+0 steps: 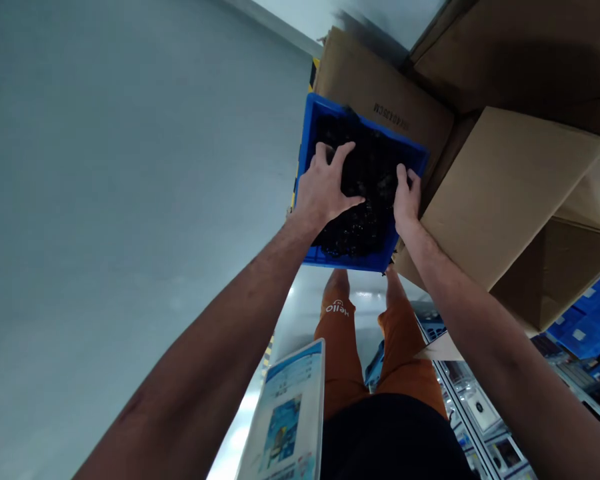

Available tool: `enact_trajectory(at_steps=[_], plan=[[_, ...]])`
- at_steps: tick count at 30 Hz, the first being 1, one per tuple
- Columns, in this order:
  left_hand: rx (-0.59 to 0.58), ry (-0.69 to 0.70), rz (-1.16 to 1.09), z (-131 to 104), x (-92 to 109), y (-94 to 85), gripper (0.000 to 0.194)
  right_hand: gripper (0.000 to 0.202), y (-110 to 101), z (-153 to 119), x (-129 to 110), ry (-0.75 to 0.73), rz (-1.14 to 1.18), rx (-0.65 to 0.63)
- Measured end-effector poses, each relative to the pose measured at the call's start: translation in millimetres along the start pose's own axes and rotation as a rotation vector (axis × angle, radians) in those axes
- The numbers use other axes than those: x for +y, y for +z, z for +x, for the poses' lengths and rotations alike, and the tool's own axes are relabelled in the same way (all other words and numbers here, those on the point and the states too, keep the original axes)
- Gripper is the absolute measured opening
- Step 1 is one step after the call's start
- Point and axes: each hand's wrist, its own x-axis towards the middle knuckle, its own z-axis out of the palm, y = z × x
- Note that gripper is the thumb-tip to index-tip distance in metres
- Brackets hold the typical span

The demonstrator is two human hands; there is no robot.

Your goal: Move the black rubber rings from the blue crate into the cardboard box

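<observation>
A blue plastic crate (pixel 343 260) holds a heap of small black parts (pixel 363 220), too dark to tell apart. My left hand (pixel 327 183) is over the crate's left side, its fingers spread on or just above the black parts, holding nothing visible. At the crate's right side is my right hand (pixel 407 197), fingers bent near the inside of the wall; its thumb side is turned away, and whether it grips the wall or a part cannot be made out.
Large cardboard boxes (pixel 500 193) stand to the right, and a cardboard piece (pixel 380 87) lies behind the crate. A printed card (pixel 287 413) hangs by my body. Shelving with blue bins (pixel 587 320) is at the lower right. Pale floor (pixel 130 167) stretches left.
</observation>
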Motion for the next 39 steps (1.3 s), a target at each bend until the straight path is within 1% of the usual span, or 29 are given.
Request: enact_trajectory(at_steps=[2,5,6,8,10,11,13,15,17,19,21,24,27,29,31,33,34,35,36,37,38,39], plan=[[0.048,0.043,-0.015,13.9,-8.3,0.9,0.113,0.086,3.9,-6.4,-3.1,-0.123,-0.126,0.045],[0.095,0.108,-0.030,33.5,-19.0,2.5,0.102,0.086,11.6,-16.4,-9.0,-0.309,-0.289,0.030],[0.102,0.126,-0.031,38.1,-22.6,3.8,0.101,0.082,14.0,-16.2,-8.4,-0.336,-0.326,0.023],[0.113,0.154,-0.025,42.5,-30.5,7.8,0.102,0.067,17.0,-8.8,-2.2,-0.339,-0.375,0.023],[0.120,0.189,-0.009,39.9,-38.6,13.3,0.109,0.053,17.3,4.2,8.3,-0.323,-0.408,0.038],[0.121,0.216,-0.001,36.2,-42.3,16.1,0.112,0.050,16.7,10.6,13.6,-0.321,-0.421,0.044],[0.128,0.269,0.004,26.1,-47.3,20.8,0.112,0.048,15.5,18.7,21.4,-0.329,-0.438,0.055],[0.152,0.289,-0.003,16.1,-48.0,22.6,0.106,0.050,15.7,18.7,23.3,-0.340,-0.443,0.063],[0.177,0.264,-0.008,10.9,-43.9,19.8,0.104,0.054,17.2,11.8,19.0,-0.327,-0.433,0.071],[0.185,0.204,0.004,13.6,-35.5,11.9,0.108,0.058,19.2,1.4,10.1,-0.283,-0.401,0.080],[0.178,0.108,0.039,24.9,-24.4,0.5,0.104,0.061,20.4,-8.7,-0.3,-0.250,-0.357,0.081],[0.147,-0.041,0.094,50.4,-6.4,-15.9,0.094,0.068,21.2,-16.2,-11.5,-0.269,-0.313,0.030],[0.110,-0.088,0.116,67.3,6.6,-21.5,0.094,0.069,22.7,-14.2,-16.4,-0.239,-0.283,-0.037],[0.102,-0.075,0.123,65.9,9.7,-18.4,0.094,0.068,23.6,-17.7,-23.6,-0.153,-0.219,-0.029],[0.068,-0.027,0.118,56.7,8.0,-12.9,0.093,0.068,21.6,-37.7,-41.1,-0.066,-0.109,-0.021],[0.008,0.043,0.106,46.7,3.7,-8.1,0.092,0.069,12.1,-79.8,-68.5,-0.015,0.032,-0.093],[-0.013,0.066,0.104,43.5,1.8,-6.7,0.092,0.069,2.8,-107.8,-83.6,-0.009,0.106,-0.171],[-0.019,0.074,0.106,41.9,0.8,-6.2,0.092,0.068,-10.4,-138.2,-97.8,-0.003,0.185,-0.250],[-0.012,0.065,0.111,41.8,1.2,-6.5,0.092,0.065,-27.7,-168.7,-109.5,-0.014,0.259,-0.346],[0.004,0.047,0.116,42.5,3.3,-7.5,0.091,0.061,-49.2,-196.8,-117.4,-0.058,0.321,-0.423],[0.026,0.030,0.115,43.3,7.6,-8.8,0.090,0.060,-74.3,-220.4,-120.8,-0.125,0.368,-0.458],[0.057,0.026,0.104,43.1,14.0,-10.3,0.089,0.061,-102.7,-238.0,-119.0,-0.192,0.390,-0.456]])
